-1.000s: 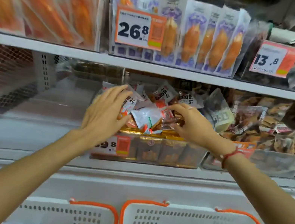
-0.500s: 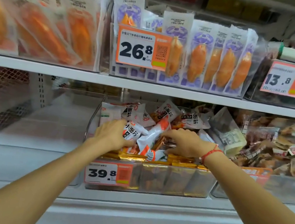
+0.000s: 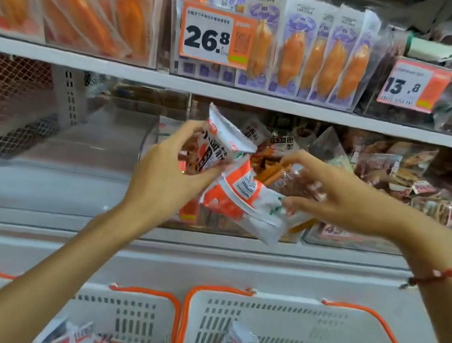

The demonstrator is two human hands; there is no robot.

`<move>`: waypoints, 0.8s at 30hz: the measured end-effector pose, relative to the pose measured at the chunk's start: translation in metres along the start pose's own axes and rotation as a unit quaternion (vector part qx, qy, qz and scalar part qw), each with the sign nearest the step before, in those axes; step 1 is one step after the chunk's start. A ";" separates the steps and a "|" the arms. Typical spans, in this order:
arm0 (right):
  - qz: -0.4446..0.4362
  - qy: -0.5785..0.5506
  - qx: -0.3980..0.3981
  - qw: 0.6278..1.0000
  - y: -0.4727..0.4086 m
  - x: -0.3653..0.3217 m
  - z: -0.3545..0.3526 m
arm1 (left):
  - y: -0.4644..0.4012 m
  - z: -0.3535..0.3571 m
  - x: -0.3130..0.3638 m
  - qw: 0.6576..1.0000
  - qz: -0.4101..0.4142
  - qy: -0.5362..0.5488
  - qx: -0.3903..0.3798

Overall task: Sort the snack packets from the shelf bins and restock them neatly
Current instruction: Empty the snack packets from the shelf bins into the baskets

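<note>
I lift snack packets clear of the shelf bin [image 3: 209, 223] at twelve o'clock for sorting: left hand [image 3: 163, 175] pinching an upright packet [image 3: 217, 145], right hand [image 3: 343, 201] pinching an orange-and-white one [image 3: 243, 201].

Bright, even shop light falls from above — shadows are faint and soft. The clear bin fronts [image 3: 71, 183] carry a milky glare. Wide-angle bending curves the shelf edge [image 3: 232, 94] near the corners, and motion blur smears both hands — print stays unreadable.
</note>
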State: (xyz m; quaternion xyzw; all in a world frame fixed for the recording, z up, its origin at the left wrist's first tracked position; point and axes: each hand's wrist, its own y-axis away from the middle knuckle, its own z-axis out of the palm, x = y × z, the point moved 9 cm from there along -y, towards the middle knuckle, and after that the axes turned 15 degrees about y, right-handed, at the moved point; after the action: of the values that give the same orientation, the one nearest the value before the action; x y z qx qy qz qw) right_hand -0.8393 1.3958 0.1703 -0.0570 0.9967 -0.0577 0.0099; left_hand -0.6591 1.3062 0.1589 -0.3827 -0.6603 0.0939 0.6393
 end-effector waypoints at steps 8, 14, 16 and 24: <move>0.064 0.020 -0.318 0.946 0.035 0.058 0.157 | 0.103 0.085 -0.099 0.951 -0.215 -0.124 -0.183; 0.052 0.052 -0.282 0.957 0.020 0.040 0.165 | 0.097 0.091 -0.105 0.948 -0.154 -0.200 -0.195; 0.024 0.025 -0.121 0.992 -0.002 0.024 0.116 | 0.068 0.044 -0.075 0.973 -0.029 -0.219 -0.065; -0.018 0.092 0.167 0.981 -0.098 -0.042 0.022 | -0.015 -0.078 -0.094 0.928 -0.015 -0.366 0.060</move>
State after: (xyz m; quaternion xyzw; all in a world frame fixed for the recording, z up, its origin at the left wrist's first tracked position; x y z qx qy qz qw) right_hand -0.7862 1.3013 0.1605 -0.0673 0.9683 -0.2290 -0.0738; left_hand -0.6043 1.2085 0.1084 -0.2728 -0.8473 0.2574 0.3760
